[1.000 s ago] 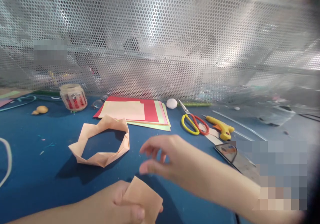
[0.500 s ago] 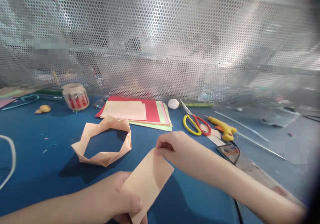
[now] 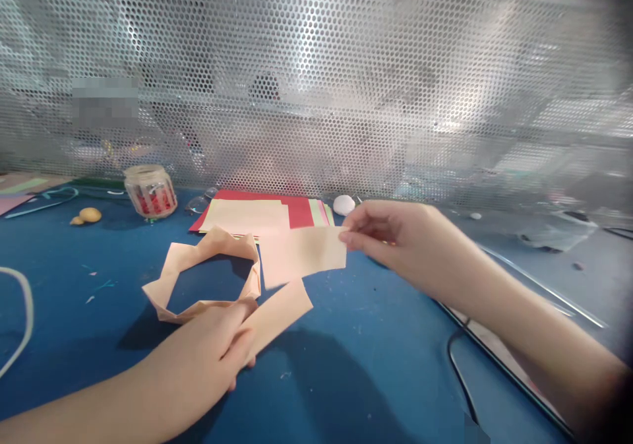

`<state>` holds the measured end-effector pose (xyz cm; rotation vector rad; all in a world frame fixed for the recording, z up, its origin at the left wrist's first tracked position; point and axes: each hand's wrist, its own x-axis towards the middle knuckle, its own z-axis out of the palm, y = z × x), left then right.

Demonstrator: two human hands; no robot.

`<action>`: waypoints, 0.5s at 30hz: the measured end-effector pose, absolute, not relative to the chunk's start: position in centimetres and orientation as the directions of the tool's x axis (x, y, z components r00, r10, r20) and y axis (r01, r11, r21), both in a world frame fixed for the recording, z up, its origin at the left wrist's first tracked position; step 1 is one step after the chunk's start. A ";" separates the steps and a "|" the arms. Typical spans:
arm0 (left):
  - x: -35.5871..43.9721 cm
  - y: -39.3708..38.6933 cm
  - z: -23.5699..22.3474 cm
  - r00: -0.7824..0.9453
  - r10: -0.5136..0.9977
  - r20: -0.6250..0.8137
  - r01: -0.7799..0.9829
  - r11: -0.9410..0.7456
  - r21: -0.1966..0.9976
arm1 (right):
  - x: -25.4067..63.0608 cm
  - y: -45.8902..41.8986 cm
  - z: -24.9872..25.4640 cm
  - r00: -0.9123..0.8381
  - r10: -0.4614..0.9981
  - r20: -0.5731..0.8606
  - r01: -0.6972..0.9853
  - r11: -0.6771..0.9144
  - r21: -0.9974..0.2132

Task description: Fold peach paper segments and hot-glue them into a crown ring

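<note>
Between the thumb and fingers of my right hand (image 3: 395, 236) is the right edge of a small cream paper piece (image 3: 304, 253), held up over the table. My left hand (image 3: 212, 351) is closed around a peach paper strip (image 3: 284, 312), which points up and to the right. Beside the left fingers lies a folded peach paper ring (image 3: 171, 262) with a zigzag rim; whether the hand touches it I cannot tell. The cream piece overlaps the front of a stack of coloured paper (image 3: 301, 210) in view.
A glass jar with red bits (image 3: 151, 193) and a small yellow gourd-shaped thing (image 3: 89, 215) stand at the back left. A white round lump (image 3: 343, 204) sits by the perforated metal screen (image 3: 316, 101). On the right run a black cable (image 3: 457, 365) and clear sticks (image 3: 548, 289).
The single paper shape in both hands is now two separate pieces. My right hand has lifted one up and away; my left has moved up toward the ring. The right arm now hides the scissors and glue gun.
</note>
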<state>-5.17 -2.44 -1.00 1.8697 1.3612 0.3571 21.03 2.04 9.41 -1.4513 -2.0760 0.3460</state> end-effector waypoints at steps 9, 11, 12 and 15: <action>-5.0 -2.7 -2.9 0.504 0.837 0.215 0.789 -0.547 0.279 | 22.6 0.1 11.5 -0.159 0.864 0.478 0.787 0.403 -0.468; -5.0 -3.0 -2.6 0.534 0.813 0.232 0.781 -0.579 0.233 | 22.6 -0.2 11.6 -0.183 0.875 0.448 0.779 0.407 -0.477; -5.0 -3.2 -2.3 0.547 0.804 0.231 0.777 -0.591 0.217 | 22.6 -0.3 11.6 -0.202 0.882 0.427 0.775 0.410 -0.481; -5.0 -3.1 -1.3 0.569 0.797 0.202 0.774 -0.602 0.196 | 22.3 -0.7 11.5 -0.257 0.886 0.386 0.770 0.429 -0.472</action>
